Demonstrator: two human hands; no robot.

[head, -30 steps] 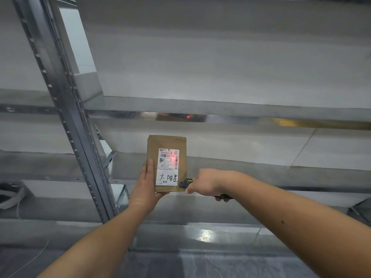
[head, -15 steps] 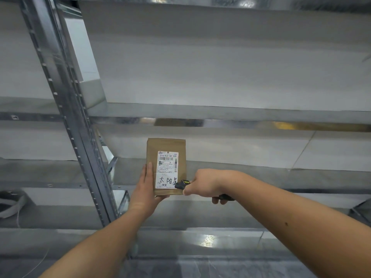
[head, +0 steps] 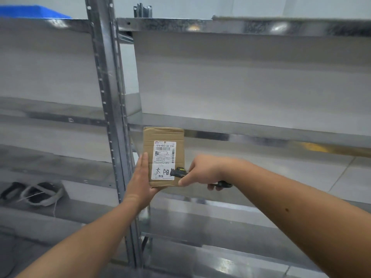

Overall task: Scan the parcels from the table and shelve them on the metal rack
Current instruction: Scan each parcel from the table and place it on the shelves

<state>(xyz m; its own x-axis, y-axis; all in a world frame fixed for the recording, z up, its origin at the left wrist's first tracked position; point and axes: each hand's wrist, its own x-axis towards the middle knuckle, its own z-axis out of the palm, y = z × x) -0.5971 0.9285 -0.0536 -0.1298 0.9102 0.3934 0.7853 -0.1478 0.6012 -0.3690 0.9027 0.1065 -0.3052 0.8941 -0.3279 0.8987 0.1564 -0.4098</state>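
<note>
Holding parcel (head: 163, 157) left hand (head: 140, 183), right hand (head: 202, 170) gripping scanner (head: 179, 171).

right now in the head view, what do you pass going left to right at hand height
headgear on the shelf → rack upright → left hand → parcel → scanner → right hand

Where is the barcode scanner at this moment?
The barcode scanner is centre in the head view, gripped by the right hand, its tip over the parcel label's lower right.
</note>
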